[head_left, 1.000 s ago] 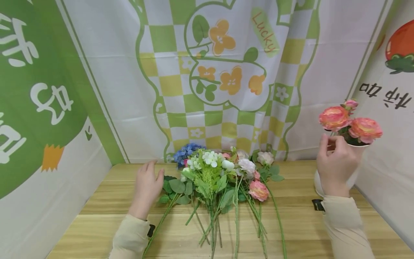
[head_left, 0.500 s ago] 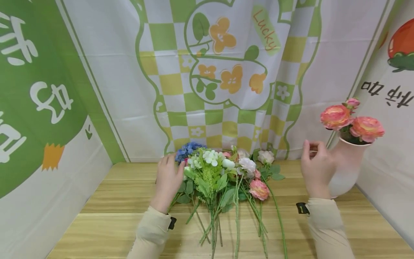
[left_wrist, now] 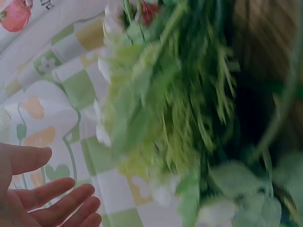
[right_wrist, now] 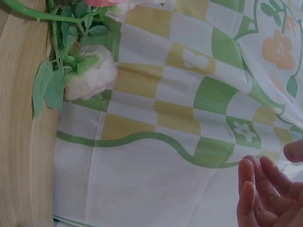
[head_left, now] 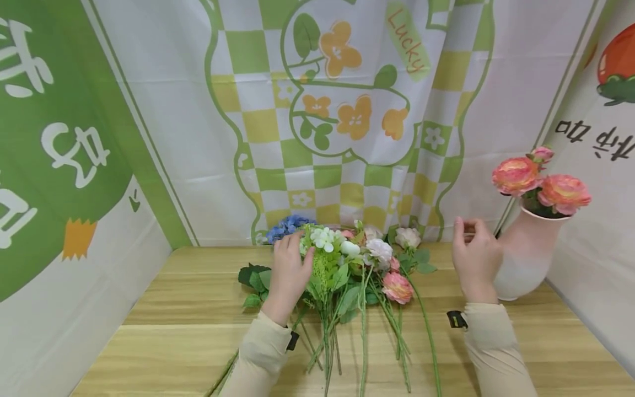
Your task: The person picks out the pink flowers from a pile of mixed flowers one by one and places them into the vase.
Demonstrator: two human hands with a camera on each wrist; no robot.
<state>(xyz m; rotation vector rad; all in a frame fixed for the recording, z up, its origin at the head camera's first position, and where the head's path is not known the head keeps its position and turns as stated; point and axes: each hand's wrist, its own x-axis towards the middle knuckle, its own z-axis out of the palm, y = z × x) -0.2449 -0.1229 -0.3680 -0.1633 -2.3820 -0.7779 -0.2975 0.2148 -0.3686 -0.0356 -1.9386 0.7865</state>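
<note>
My left hand [head_left: 290, 273] hovers over the left side of a heap of artificial flowers, its fingers relaxed and nothing in them. Beneath and beside it are a blue hydrangea [head_left: 285, 227], small white blossoms [head_left: 323, 239] and feathery green sprigs [left_wrist: 182, 123]. A pink-orange peony [head_left: 398, 288] and pale roses [head_left: 379, 253] lie further right in the heap. Just left of the vase [head_left: 528, 248], my right hand [head_left: 477, 262] is raised with loosely bent fingers, holding nothing. The vase is pink fading to white, and pink-orange peonies [head_left: 516, 176] stand in it.
Long green stems [head_left: 364, 336] run from the heap toward the front of the wooden table [head_left: 163, 314]. Dark leaves [head_left: 255, 275] stick out at its left. A patterned cloth [head_left: 327, 182] hangs behind, and printed cloths flank both sides.
My left hand has moved right from the heap's left edge to over the flowers. My right hand has drawn left, away from the vase. The flowers in the vase stay put.
</note>
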